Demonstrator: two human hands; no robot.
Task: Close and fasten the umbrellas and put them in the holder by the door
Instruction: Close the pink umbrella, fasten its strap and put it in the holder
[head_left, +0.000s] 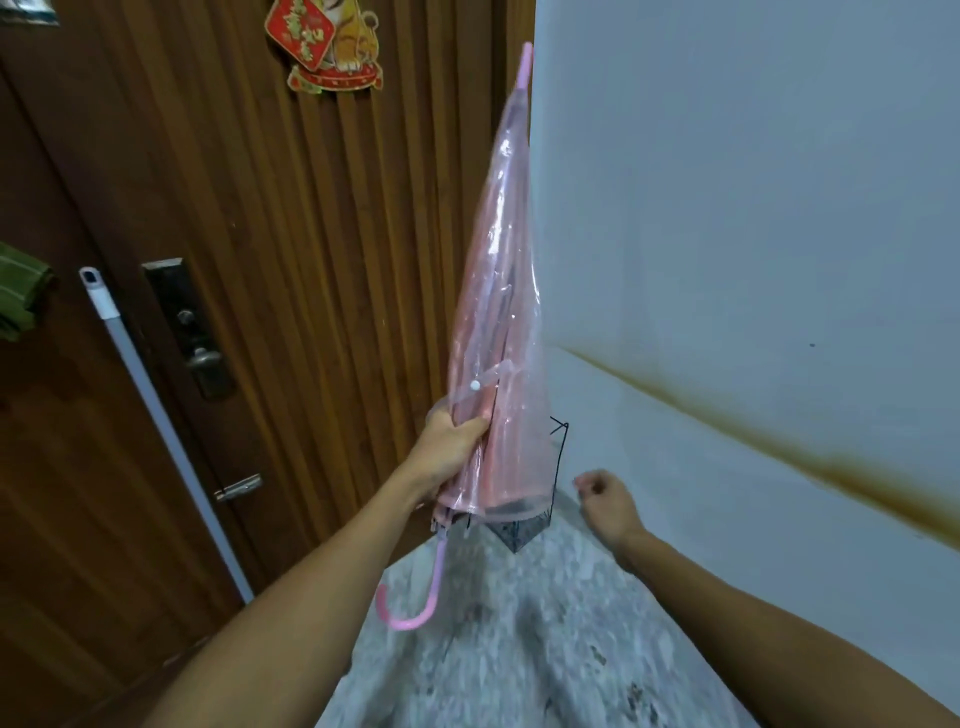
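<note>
Pink translucent plastic forms the canopy of the umbrella (496, 312), shown folded and held tip-up, its pink ferrule rising along the edge where the wooden door (234, 260) meets the pale wall (727, 208). A strap with a white snap (475, 385) wraps the folded canopy just above the grip. The left hand (451, 441) grips the lower canopy, fingers and thumb curled around the gathered plastic; the curved pink handle (415, 608) hangs below the hand, over the speckled floor (519, 623). The right hand (608, 501) is apart from the umbrella, to its right, fingers curled inward and holding nothing. A black wire holder (558, 467) stands in the corner by the door, partly hidden behind the canopy's lower edge. On the door are a dark lock plate with a lever (192, 332), a small latch (239, 487) and a red-and-gold decoration (322, 44). A white pole (156, 415) leans against the door at left.
</note>
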